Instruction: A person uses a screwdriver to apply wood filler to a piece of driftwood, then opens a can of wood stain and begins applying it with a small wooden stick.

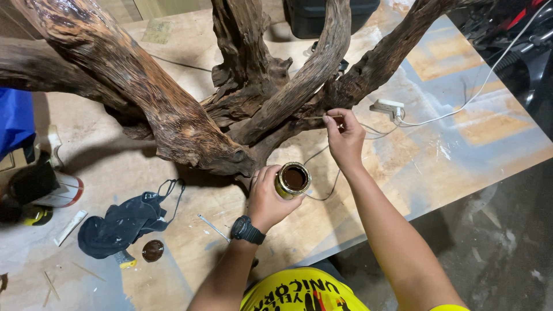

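Driftwood root piece (190,109): large, gnarled, dark reddish-brown, rough and furrowed, several thick twisting limbs joined at a knotted centre, resting on a pale plywood tabletop (438,144) scuffed with paint patches. Left hand (269,198), black wristwatch at the wrist: fingers wrapped round a small round metal can (292,179), brassy rim, lid off, dark brown liquid inside, held just below the root's lowest limb. Right hand (345,138): thumb and fingertips pressed together, pinching a thin pale stick (319,117) whose far end touches the wood where two limbs meet. Round dark lid (152,250), lying flat near the table's front left. Crumpled black cloth (124,222), soft, with loops of strap, beside the lid. White power strip (387,107) with white cable (489,75), just right of the root. Black case (322,17) at the far edge. Open tabletop lies to the right of the hands; the front edge runs diagonally close to the person's body, with grey concrete floor (507,242) beyond.
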